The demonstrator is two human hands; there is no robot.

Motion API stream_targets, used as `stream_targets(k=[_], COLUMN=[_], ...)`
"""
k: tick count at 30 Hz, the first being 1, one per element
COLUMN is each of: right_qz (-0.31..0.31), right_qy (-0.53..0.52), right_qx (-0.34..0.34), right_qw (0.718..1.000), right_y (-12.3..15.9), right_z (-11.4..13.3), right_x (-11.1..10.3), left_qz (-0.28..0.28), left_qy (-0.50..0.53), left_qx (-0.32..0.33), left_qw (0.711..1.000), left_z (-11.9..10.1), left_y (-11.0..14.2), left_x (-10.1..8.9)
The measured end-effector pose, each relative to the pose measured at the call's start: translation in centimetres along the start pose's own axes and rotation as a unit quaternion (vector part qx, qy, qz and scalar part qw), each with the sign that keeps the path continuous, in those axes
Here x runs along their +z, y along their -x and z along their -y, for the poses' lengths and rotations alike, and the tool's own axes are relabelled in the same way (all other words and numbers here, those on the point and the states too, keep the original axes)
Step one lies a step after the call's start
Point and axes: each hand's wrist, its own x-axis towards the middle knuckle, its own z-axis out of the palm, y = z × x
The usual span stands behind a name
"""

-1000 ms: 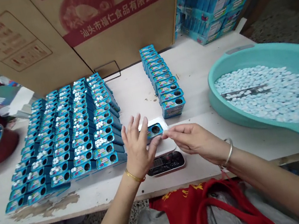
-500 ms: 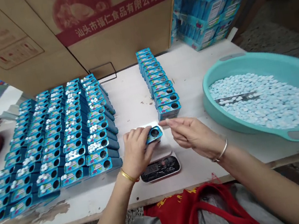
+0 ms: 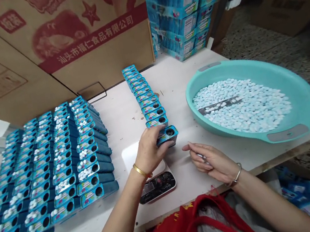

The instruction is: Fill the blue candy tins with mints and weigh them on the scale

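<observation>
My left hand (image 3: 150, 148) grips a small blue candy box (image 3: 171, 132) between thumb and fingers. The box has a round dark hole in its top and is at the near end of a row of similar boxes (image 3: 148, 102). Under and beside that wrist lies a kitchen scale (image 3: 157, 186) with a black front panel; part of its white plate is covered by the hand. My right hand (image 3: 211, 162) hovers over the table right of the scale, fingers curled. Something small and pale shows between its fingers, too hidden to name.
At the right stands a turquoise basin (image 3: 300, 106) of white candies with a metal scoop (image 3: 219, 104) in them. Several rows of blue boxes (image 3: 61, 164), many topped with candies, fill the left. Large cartons (image 3: 91, 63) and wrapped packs (image 3: 182, 19) stand behind.
My left hand has carried the box off the scale to the near end of the middle row. My right hand has drawn away from the box, and its fingers are more curled. The view has shifted rightward.
</observation>
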Motion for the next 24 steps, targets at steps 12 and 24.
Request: stream_targets(k=[12,24], right_qz=[-0.022,-0.002], right_qy=[0.014,-0.079], right_qx=[0.030,0.165], right_qw=[0.999,0.983], right_y=[0.2,0.4], right_z=[-1.9,-4.4], right_x=[-1.0,-0.2], left_qz=[-0.037,-0.012], left_qy=[-0.166,-0.359], left_qx=[-0.002,-0.205], left_qw=[0.985,0.910], left_z=[0.6,1.5], left_y=[1.0,19.9], left_x=[2.3,-10.9])
